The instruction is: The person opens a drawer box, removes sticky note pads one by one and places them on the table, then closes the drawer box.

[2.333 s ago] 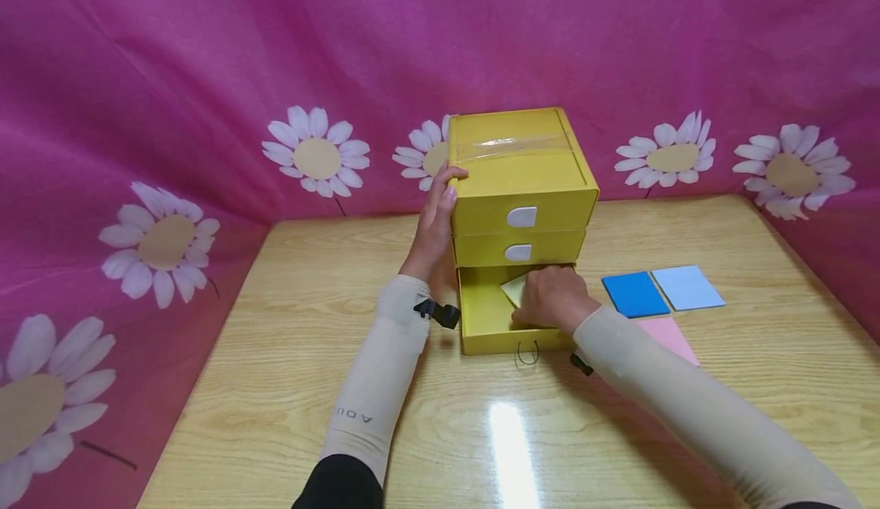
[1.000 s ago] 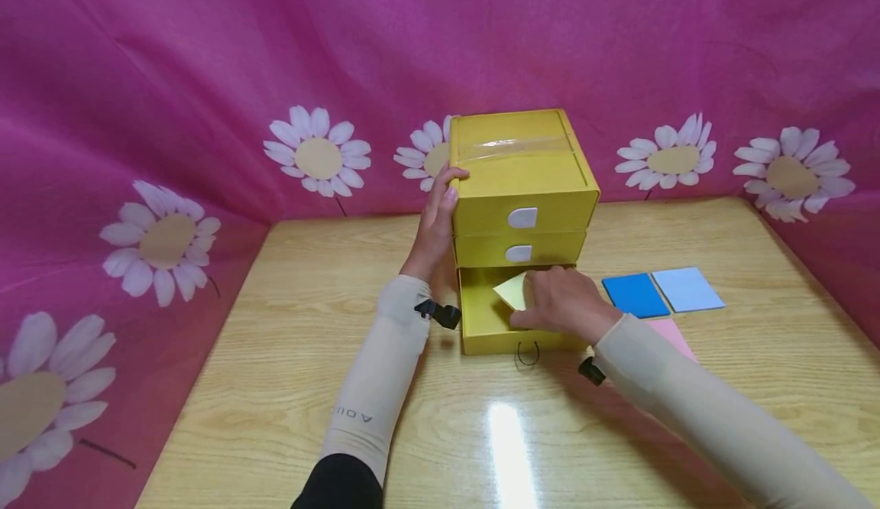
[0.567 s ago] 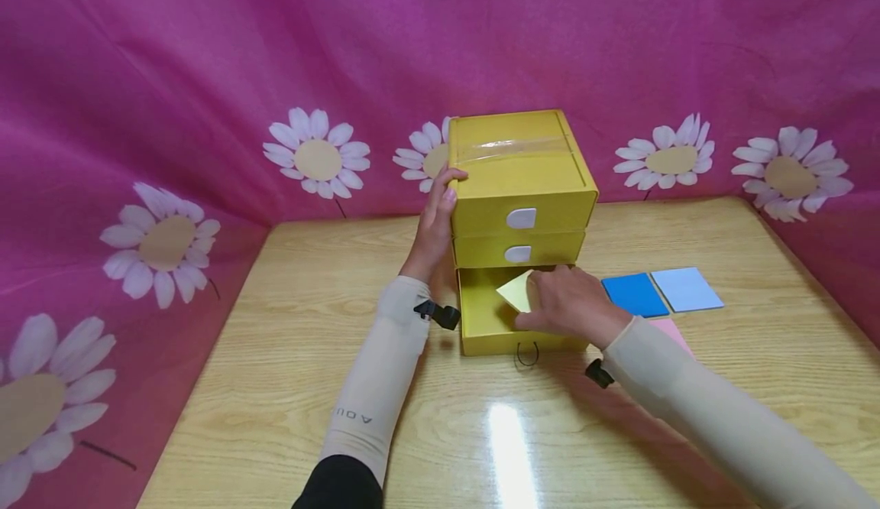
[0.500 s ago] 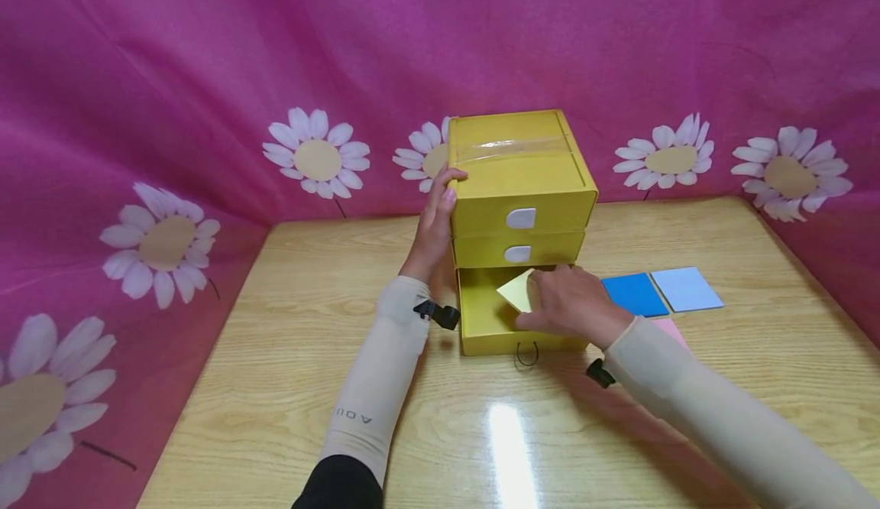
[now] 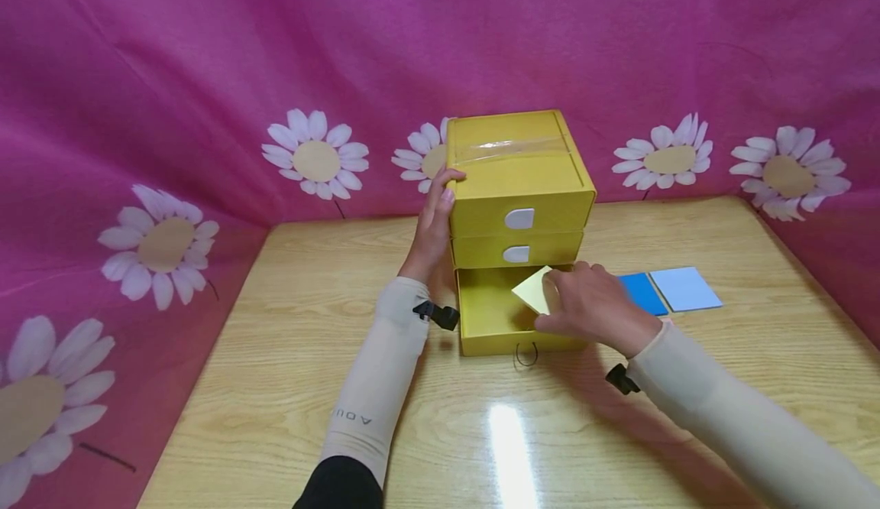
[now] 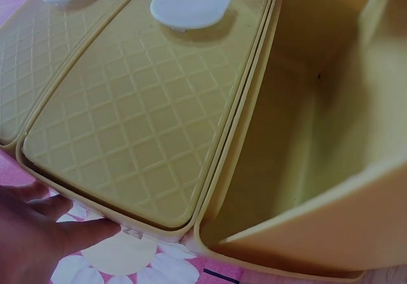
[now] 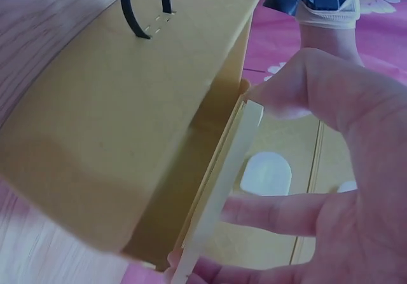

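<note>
In the head view a yellow three-drawer desk organizer (image 5: 519, 215) stands on the table, its bottom drawer (image 5: 491, 324) pulled out. My right hand (image 5: 594, 303) pinches a pale yellow sticky note pad (image 5: 532, 292) between thumb and fingers, tilted above the right part of that drawer. In the right wrist view the pad (image 7: 224, 189) appears edge-on, close over the drawer's side wall. My left hand (image 5: 433, 222) rests against the organizer's left side, fingertips at the top edge. The left wrist view shows its fingers (image 6: 82, 234) extended along the side.
Right of the organizer lie a blue pad (image 5: 645, 295) and a light blue pad (image 5: 686, 289). A pink pad is almost entirely hidden behind my right wrist. A black loop handle (image 5: 526, 356) hangs on the open drawer's front. A pink flowered cloth (image 5: 385, 50) rises behind the table.
My right hand has lifted the yellow pad from within the drawer and moved it to the right. It now covers more of the blue and pink pads. My left hand stays in place.
</note>
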A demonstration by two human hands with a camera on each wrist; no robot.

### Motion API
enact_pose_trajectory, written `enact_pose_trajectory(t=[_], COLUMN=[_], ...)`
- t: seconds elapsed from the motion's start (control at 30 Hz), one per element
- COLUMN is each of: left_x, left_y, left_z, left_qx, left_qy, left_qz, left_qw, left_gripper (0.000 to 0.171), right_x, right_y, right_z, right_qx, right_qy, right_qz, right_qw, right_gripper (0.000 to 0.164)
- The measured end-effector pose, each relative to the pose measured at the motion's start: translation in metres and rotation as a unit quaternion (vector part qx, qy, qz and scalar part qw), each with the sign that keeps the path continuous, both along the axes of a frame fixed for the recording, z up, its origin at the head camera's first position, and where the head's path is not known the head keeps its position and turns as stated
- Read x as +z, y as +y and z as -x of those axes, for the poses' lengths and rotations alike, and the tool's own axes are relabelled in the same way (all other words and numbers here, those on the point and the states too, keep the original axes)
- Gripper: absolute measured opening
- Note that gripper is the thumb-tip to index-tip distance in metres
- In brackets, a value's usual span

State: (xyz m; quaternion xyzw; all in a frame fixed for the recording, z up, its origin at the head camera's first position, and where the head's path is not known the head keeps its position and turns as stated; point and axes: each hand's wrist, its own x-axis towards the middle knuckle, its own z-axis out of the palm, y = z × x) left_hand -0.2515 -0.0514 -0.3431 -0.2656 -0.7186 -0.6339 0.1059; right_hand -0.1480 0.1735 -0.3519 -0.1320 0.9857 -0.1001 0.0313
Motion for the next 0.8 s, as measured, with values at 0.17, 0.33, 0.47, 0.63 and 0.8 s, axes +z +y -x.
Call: enact_pose_trajectory(t=[0.17, 0.33, 0.47, 0.63, 0.8], left_x=[0.004, 0.0, 0.0, 0.005, 0.005], left_y=[0.0, 0.0, 0.0, -0.001, -0.001], left_z=[-0.005, -0.001, -0.001, -0.006, -0.006], left_qx=[-0.002, -0.006, -0.006, -0.007, -0.006], left_qy=[-0.009, -0.017, -0.022, -0.02, -0.015], left_qz=[-0.001, -0.002, 0.004, 0.003, 0.006], left_qw=[1.0, 0.9998, 0.9997, 0.9998, 0.9998], left_gripper=[0.042, 0.043, 0.042, 0.042, 0.042], right_x=[0.003, 0.005, 0.007, 0.007, 0.003], right_y=[0.011, 0.023, 0.031, 0.04, 0.051], right_z=[-0.005, -0.009, -0.012, -0.015, -0.017], right_qx=[-0.009, -0.009, -0.013, -0.025, -0.034], right_qy=[0.004, 0.01, 0.009, -0.001, -0.001], right_qz=[0.002, 0.001, -0.005, 0.001, 0.003], right_qw=[1.0, 1.0, 1.0, 1.0, 0.999], right_gripper=[0.033, 0.036, 0.043, 0.049, 0.051])
